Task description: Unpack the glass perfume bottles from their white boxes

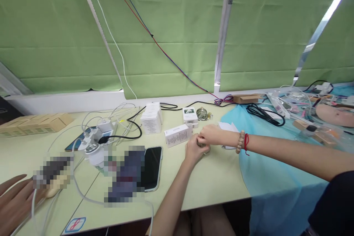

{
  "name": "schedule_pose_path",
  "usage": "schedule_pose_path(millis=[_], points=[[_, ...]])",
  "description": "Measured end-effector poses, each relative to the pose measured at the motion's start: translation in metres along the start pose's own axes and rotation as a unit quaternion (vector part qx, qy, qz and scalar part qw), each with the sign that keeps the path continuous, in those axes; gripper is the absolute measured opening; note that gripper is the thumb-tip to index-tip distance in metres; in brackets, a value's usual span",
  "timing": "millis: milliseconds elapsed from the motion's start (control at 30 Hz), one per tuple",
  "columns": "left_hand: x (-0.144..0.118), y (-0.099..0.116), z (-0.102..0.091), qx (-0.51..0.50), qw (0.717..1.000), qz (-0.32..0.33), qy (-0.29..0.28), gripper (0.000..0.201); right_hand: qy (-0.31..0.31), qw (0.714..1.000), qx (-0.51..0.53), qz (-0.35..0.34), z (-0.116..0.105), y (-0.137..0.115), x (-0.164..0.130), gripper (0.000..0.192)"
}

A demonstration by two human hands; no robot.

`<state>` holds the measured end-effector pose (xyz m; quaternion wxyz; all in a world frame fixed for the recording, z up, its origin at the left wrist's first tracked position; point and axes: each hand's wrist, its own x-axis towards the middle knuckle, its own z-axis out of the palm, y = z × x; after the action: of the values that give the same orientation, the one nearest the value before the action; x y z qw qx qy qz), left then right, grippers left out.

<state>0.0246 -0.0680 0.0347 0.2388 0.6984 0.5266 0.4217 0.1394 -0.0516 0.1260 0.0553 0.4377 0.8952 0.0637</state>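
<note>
My left hand (194, 150) and my right hand (210, 134) meet on the pale green table (218, 180), fingers closed together around a small object (205, 149) that is mostly hidden. The right wrist carries a bead bracelet and a red string (242, 142). Just left of the hands a small white box (178, 135) lies on its side. Behind them stand another white box (190, 115) and a round glass bottle (202, 113).
A stack of white boxes (151, 118), a dark phone (152, 167) and a tangle of chargers and cables (95, 140) lie to the left. Another person's hand (12, 199) rests at the bottom left. A blue cloth (271, 177) with a black cable (265, 113) and clutter covers the right.
</note>
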Motion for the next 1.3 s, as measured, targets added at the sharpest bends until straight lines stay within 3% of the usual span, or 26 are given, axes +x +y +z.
schedule_pose_path(millis=[133,200,300,433,533,667,733,867,1100,1300], points=[[-0.012,0.012,-0.001,-0.003,0.997,0.034,0.066,0.037,-0.021,0.991,0.031,0.127,-0.004,-0.017,0.000,0.029],[-0.017,0.015,0.005,-0.038,0.995,0.031,0.083,0.045,-0.027,0.987,0.028,0.157,-0.005,-0.026,0.004,0.029],[-0.022,0.014,0.017,-0.086,0.990,-0.002,0.115,0.049,-0.006,0.990,0.023,0.137,-0.004,-0.037,0.009,0.028],[-0.026,0.010,0.020,-0.116,0.976,-0.039,0.183,0.023,0.042,0.996,0.029,0.079,-0.002,-0.044,0.003,0.029],[-0.029,0.007,0.008,-0.124,0.982,-0.002,0.140,0.013,0.080,0.995,0.035,0.053,0.000,-0.042,-0.011,0.035],[-0.034,0.003,-0.011,-0.101,0.986,0.127,0.026,0.015,0.096,0.995,0.024,-0.021,0.008,-0.036,-0.028,0.036],[-0.034,0.000,-0.014,-0.098,0.984,0.152,0.002,0.014,0.096,0.994,0.014,-0.050,0.013,-0.034,-0.031,0.038],[-0.033,-0.002,-0.012,-0.104,0.983,0.153,-0.015,0.015,0.109,0.993,0.016,-0.038,0.020,-0.030,-0.029,0.038],[-0.033,-0.002,-0.011,-0.102,0.987,0.123,-0.011,0.019,0.136,0.983,0.126,0.011,0.028,-0.031,-0.030,0.036],[-0.032,0.004,-0.014,-0.131,0.983,0.111,-0.058,0.016,0.143,0.985,0.040,-0.090,0.033,-0.020,-0.029,0.038]])
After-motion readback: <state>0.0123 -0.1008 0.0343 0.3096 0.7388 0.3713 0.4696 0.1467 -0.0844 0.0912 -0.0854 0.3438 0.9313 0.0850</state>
